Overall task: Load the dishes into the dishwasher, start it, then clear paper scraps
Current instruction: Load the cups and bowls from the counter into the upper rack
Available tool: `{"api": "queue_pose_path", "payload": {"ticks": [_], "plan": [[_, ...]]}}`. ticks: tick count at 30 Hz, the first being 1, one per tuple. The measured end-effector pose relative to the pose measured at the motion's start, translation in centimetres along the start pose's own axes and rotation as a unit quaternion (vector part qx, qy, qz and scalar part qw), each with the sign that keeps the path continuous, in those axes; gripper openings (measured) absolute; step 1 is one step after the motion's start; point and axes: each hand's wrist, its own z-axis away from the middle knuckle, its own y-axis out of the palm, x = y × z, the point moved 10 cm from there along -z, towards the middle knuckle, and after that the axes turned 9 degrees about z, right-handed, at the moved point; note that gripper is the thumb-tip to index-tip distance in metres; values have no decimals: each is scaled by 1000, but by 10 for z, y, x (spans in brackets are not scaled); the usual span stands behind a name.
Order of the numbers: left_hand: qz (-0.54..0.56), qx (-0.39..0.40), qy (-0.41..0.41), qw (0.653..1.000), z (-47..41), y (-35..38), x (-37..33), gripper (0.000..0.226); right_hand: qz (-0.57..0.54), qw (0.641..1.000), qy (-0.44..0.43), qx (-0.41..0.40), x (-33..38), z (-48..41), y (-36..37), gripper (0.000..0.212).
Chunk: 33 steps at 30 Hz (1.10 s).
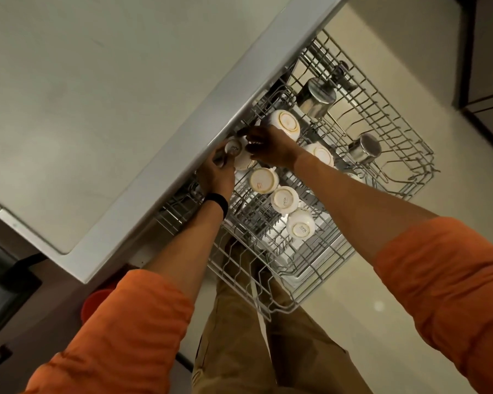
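While both hands work at the back left corner of the pulled-out dishwasher rack (393,137), I am looking straight down past two orange sleeves. That corner sits right under the overhanging edge of the pale surface (97,109).

The left hand (215,172), with a dark band at its wrist, has its fingers curled around a white cup (235,150) from the near side. The right hand (268,150) closes on the same cup from the far side, fingers bent over its wall. Neither hand holds anything else.

The cup is mouth down. Its printed base faces up and leans toward the surface edge, so its long axis, mouth to base, is tilted rather than upright. Its handle is hidden.

Other upturned cups (284,199) stand in a row along the left side of the rack, the nearest just beside the held one. Two steel tumblers (316,98) sit toward the far side.

I judge the main risk to be a knock: the corner is cramped, and letting go early could tip the cup onto its neighbour and chip it. Left leaning, it may also sit loose on the tines, rattle, or hold water on its base.
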Motion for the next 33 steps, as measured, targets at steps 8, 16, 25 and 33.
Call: {"api": "queue_pose_path", "payload": {"ticks": [8, 16, 25, 33], "plan": [[-50, 10, 30, 998, 3, 10, 3, 26, 4, 1000, 0, -5, -6, 8, 12, 42], [-76, 48, 60, 994, 2, 14, 2, 22, 5, 999, -4, -52, -8, 9, 12, 40], [-93, 112, 59, 988, 43, 6, -29, 41, 25, 995, 48, -79, 7, 53, 5, 47], [-148, 156, 148, 965, 133, -29, -97, 41, -21, 983, -36, -177, 60, 154, -33, 36]]}}
